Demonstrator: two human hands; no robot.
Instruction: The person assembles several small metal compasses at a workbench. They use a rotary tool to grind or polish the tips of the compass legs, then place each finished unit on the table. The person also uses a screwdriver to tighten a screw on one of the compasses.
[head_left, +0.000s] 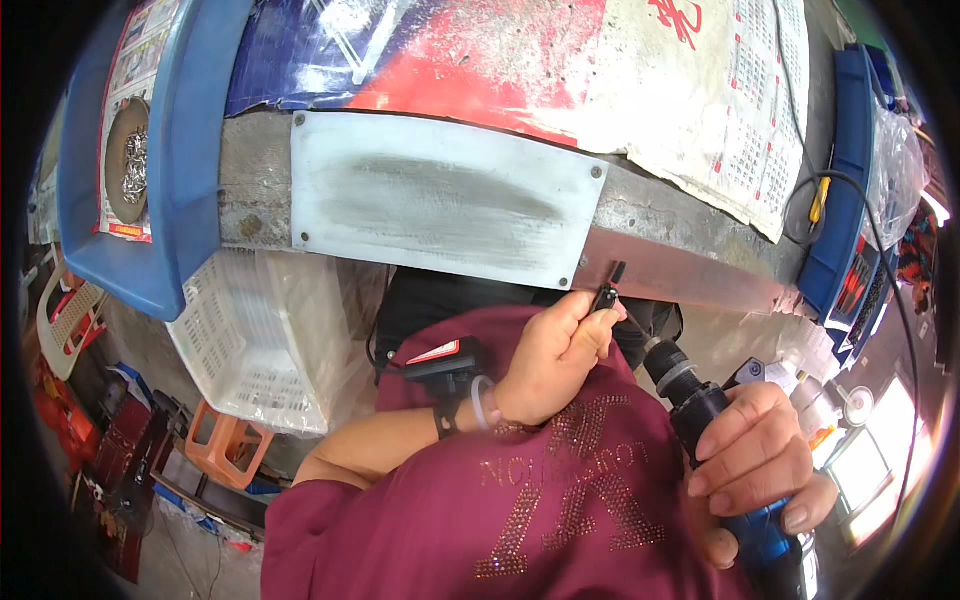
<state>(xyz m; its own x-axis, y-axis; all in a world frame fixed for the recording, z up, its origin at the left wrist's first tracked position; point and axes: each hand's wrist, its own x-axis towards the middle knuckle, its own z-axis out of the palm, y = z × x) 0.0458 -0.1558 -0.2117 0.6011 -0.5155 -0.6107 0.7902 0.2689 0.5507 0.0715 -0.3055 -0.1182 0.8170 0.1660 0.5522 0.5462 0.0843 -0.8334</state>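
In front of my chest, my left hand is closed around a small black part with a slim dark piece sticking up from it. Its exact kind is unclear, as my fingers cover much of it. My right hand grips a blue and black power screwdriver. The thin bit of that tool points up and left, reaching close to the black part; whether they touch cannot be made out. Both hands are just below the bench edge, near a pale plate with a grey smudge, fixed by corner screws.
At the left, a blue bin holds a round dish of small metal pieces. Beneath stands a white plastic crate, with an orange stool beyond it. A blue tray and a black cable are at the right.
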